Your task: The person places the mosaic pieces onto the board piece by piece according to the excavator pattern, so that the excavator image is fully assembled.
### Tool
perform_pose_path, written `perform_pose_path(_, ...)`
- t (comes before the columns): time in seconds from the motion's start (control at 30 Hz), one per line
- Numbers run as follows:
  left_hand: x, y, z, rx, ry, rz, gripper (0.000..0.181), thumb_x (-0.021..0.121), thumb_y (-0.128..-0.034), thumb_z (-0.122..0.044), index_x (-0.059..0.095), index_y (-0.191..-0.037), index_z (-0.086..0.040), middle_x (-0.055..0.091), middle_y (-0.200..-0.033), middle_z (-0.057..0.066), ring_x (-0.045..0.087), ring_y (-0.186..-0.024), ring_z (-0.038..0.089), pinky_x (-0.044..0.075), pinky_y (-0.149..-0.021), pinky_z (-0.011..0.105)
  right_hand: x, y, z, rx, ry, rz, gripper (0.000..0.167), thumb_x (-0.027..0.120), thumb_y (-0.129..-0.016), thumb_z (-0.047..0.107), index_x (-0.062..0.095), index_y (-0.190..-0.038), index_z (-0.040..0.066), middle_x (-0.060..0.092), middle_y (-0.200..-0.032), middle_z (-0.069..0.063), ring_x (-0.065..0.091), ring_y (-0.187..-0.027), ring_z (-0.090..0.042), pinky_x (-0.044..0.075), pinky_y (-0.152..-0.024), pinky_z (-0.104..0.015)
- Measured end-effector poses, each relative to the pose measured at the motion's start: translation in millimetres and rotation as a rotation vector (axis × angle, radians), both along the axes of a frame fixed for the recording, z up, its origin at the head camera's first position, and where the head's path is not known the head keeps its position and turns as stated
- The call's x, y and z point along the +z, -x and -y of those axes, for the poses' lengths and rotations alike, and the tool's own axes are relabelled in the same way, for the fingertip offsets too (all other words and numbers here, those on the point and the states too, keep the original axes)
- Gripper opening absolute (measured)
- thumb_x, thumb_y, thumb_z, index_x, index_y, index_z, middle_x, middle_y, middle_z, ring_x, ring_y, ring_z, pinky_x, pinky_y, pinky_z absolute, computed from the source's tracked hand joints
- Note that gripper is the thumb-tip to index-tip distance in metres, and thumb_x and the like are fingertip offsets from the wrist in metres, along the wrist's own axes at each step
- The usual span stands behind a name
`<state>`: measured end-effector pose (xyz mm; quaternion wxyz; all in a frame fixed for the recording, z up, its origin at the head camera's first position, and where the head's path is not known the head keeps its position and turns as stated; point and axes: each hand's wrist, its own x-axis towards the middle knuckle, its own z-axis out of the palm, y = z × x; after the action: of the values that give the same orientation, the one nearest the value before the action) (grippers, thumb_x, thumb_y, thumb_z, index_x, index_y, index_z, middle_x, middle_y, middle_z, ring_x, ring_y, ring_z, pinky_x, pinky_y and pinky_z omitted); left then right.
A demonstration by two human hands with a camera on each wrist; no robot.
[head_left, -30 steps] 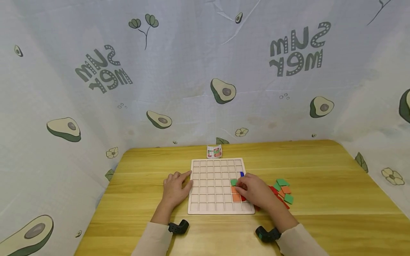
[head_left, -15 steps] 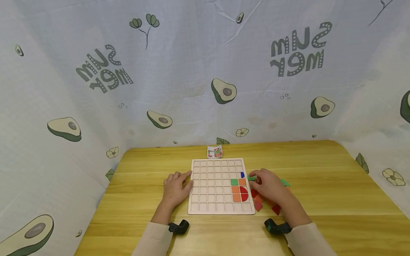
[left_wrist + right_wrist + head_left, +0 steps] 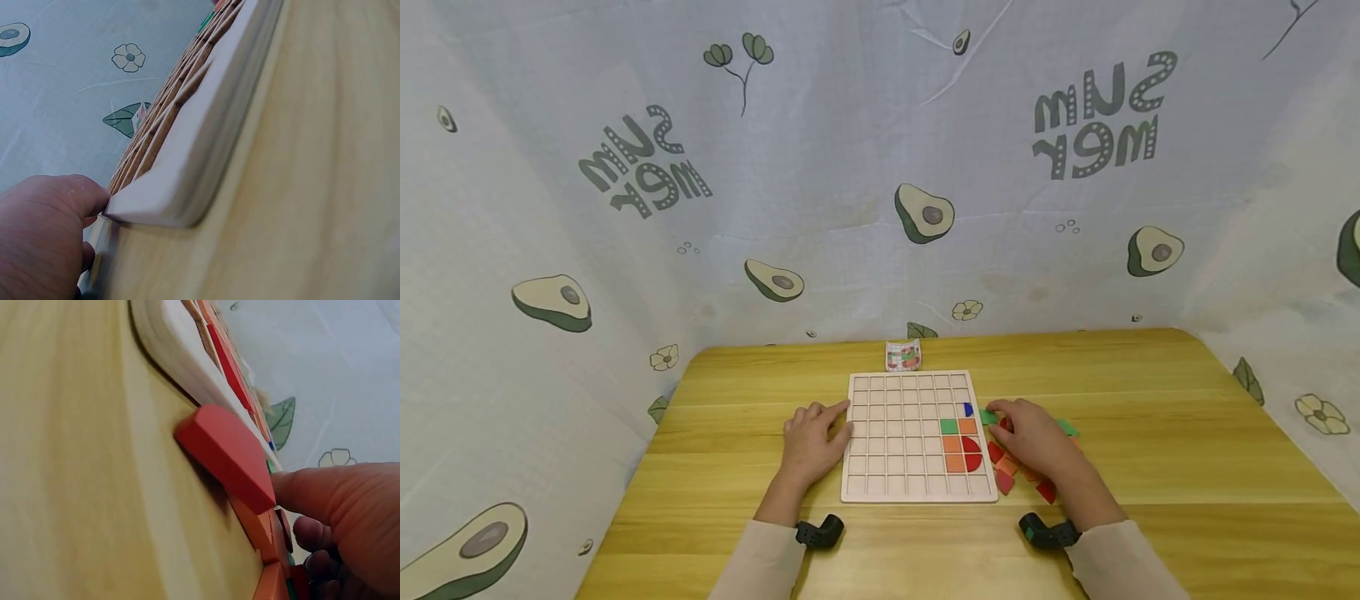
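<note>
My left hand (image 3: 811, 442) lies at the left edge of the gridded wooden board (image 3: 885, 493), index finger and thumb touching its rim; in the left wrist view the thumb meets the board's corner (image 3: 169, 200). Just off the board's right edge, my right hand (image 3: 1033, 437) has thumb and index finger round a green piece (image 3: 987, 416). On the board's right part sit a green square (image 3: 949, 427), orange squares (image 3: 953, 462), two red rounded pieces (image 3: 972, 462) and a small blue piece (image 3: 967, 409). In the right wrist view, a red piece (image 3: 228, 450) is below the thumb.
Loose red, orange and green pieces lie right of the board, partly under my right hand, including a red one (image 3: 1047, 492) and a green one (image 3: 1067, 427). A small patterned card (image 3: 902, 356) stands behind the board. Printed cloth hangs behind the table (image 3: 760, 383).
My right hand has moved right, off the board to the green piece beside it. An orange square now shows where its fingers were. My left hand has stayed still.
</note>
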<state>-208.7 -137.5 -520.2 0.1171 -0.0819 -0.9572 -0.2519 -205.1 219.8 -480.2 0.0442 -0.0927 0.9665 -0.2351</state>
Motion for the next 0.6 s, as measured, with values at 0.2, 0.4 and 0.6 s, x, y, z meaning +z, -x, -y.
perform_pose_path(0.2, 1.1, -0.1, -0.5, 0.001, -0.006, 0.017, 0.043, 0.065, -0.096, -0.039, 0.068, -0.137, -0.024, 0.063, -0.097, 0.001, 0.046, -0.087, 0.018, 0.032, -0.081, 0.039, -3.3, 3.3, -5, -0.017, 0.037, 0.006, 0.029, 0.07, -0.097, 0.023, 0.067, -0.117, 0.003, 0.054, -0.08, -0.005, 0.048, -0.072, -0.019, 0.04, -0.066, -0.032)
perform_pose_path(0.4, -0.4, 1.4, 0.2, 0.004, 0.002, 0.031, 0.044, 0.063, -0.097, -0.041, 0.066, -0.139, -0.026, 0.063, -0.099, 0.0, 0.044, -0.087, 0.016, 0.031, -0.081, 0.037, -0.1, 4.6, -5, -0.039, 0.024, 0.018, 0.029, 0.069, -0.098, 0.025, 0.066, -0.115, 0.002, 0.055, -0.081, -0.004, 0.049, -0.073, -0.018, 0.042, -0.067, -0.032)
perform_pose_path(0.6, -1.0, 2.1, 0.7, 0.005, -0.002, 0.028, 0.044, 0.063, -0.0966, -0.041, 0.066, -0.138, -0.026, 0.062, -0.097, 0.0, 0.044, -0.086, 0.016, 0.031, -0.081, 0.037, 13.5, 3.3, 10, -0.016, 0.065, 0.002, 0.028, 0.07, -0.097, 0.023, 0.066, -0.115, 0.003, 0.054, -0.077, -0.002, 0.049, -0.069, -0.016, 0.041, -0.066, -0.03)
